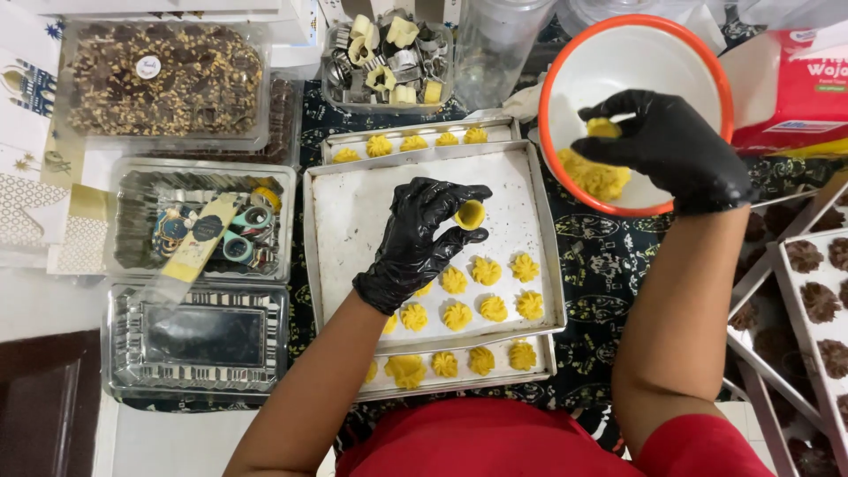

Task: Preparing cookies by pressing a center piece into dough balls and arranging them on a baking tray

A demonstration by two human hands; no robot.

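Fingers of left hand (415, 243) pinching dough ball (470, 214) above tray (353, 212). Right hand (671, 150) over bowl (565, 71), fingertips closed on dough bit (603, 128).

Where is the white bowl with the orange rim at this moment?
In the head view, the bowl sits upper right, beside the baking tray, under the right hand, which pinches yellow dough.

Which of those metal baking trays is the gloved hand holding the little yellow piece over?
The top tray, stacked across the lower one. The left hand holds the yellow piece over its bare floured part; the tray of brown cookies lies off to the right.
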